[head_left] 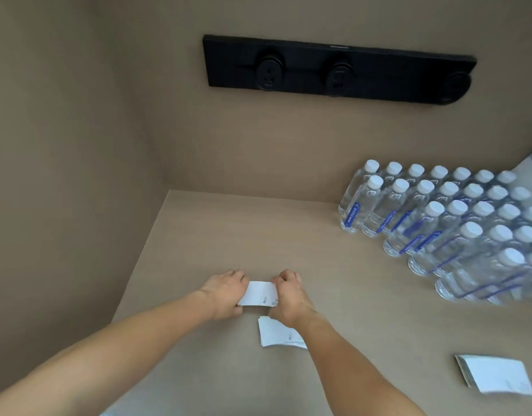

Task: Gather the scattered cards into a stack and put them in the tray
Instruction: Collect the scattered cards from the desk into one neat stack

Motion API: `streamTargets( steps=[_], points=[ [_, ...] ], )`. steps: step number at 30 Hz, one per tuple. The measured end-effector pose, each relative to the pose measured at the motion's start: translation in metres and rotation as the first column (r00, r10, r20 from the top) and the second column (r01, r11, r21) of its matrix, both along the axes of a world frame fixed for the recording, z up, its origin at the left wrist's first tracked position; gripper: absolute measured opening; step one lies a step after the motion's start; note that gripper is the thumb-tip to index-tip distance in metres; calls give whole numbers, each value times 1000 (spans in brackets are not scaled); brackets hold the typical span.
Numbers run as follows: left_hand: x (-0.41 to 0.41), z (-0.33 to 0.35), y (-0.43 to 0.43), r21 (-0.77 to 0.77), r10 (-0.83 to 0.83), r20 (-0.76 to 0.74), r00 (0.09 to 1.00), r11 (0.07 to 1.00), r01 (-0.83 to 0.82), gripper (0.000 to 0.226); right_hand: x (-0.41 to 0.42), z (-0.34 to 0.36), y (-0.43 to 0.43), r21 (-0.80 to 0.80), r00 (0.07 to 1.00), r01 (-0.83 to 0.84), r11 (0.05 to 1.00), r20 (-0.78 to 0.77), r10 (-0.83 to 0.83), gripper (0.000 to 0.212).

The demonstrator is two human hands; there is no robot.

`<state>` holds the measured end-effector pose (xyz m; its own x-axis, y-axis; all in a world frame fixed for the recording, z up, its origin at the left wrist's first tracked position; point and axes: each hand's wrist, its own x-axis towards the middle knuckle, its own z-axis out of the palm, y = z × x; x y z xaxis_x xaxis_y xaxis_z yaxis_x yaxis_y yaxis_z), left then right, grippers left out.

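A small stack of white cards [258,293] is held just above the beige tabletop [216,235] between both hands. My left hand [225,292] grips its left end and my right hand [288,295] grips its right end. A second bunch of white cards [276,333] lies on the table just in front of them, partly under my right wrist. A third, thicker pile of cards [495,375] lies at the lower right. No tray is in view.
Several rows of clear water bottles [456,226] with white caps stand at the right. A black socket panel [336,70] is on the back wall. A side wall closes the table's left edge.
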<state>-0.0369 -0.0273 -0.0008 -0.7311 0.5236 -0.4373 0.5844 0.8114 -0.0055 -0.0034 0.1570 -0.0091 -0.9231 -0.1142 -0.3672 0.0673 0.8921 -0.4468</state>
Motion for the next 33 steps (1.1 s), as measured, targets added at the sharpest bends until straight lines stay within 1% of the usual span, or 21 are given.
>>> streamTargets(
  steps=[6,14,24,33],
  points=[
    [24,-3,13,32,7,6,1000,999,-8,44,27,5,15,18,999,7,1000,-46,-7,52],
    [39,0,29,70,-18,-19,1000,997,19,44,48,9,35,31,998,43,999,-44,-42,58],
    [58,-2,50,44,-52,15,999,998,51,45,67,2,56,73,999,47,996,-30,-44,57],
    [62,-11,43,45,-56,18,998,997,55,49,67,-8,51,54,999,16,998,-35,-14,50]
  ],
)
